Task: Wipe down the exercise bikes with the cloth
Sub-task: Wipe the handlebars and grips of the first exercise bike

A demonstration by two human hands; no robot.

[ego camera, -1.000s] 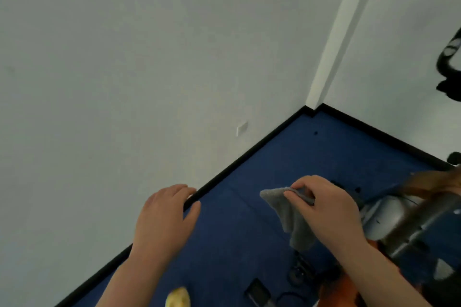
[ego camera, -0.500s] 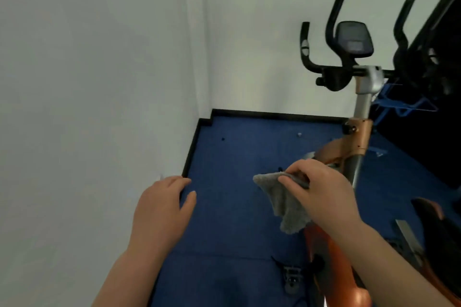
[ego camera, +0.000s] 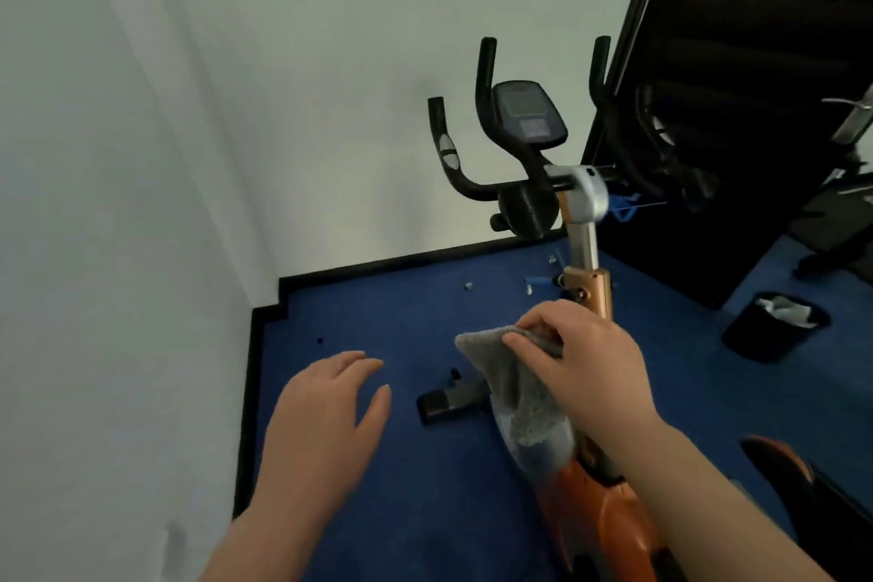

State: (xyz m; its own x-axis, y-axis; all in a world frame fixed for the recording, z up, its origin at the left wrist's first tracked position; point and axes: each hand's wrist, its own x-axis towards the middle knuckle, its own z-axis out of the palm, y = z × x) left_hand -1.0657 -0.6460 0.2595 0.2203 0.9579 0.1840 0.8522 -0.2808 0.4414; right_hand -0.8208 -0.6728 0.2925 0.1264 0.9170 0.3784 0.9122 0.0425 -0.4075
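Below the right hand (ego camera: 581, 369), whose grip is pinching the grey cloth (ego camera: 519, 406), the orange exercise bike (ego camera: 600, 515) frame is waiting. Left hand (ego camera: 321, 421) is hovering open and empty beside it; bunching the cloth flat under the palm would probably be wiping better.

You're in a small gym room: an exercise bike (ego camera: 557, 203) on blue carpet (ego camera: 401, 312), bare white walls (ego camera: 330, 61).

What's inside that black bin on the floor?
The black bin holds some crumpled white and grey stuff near the top, maybe paper or cloths. Anything underneath is hidden by that pile and the bin's dark walls.
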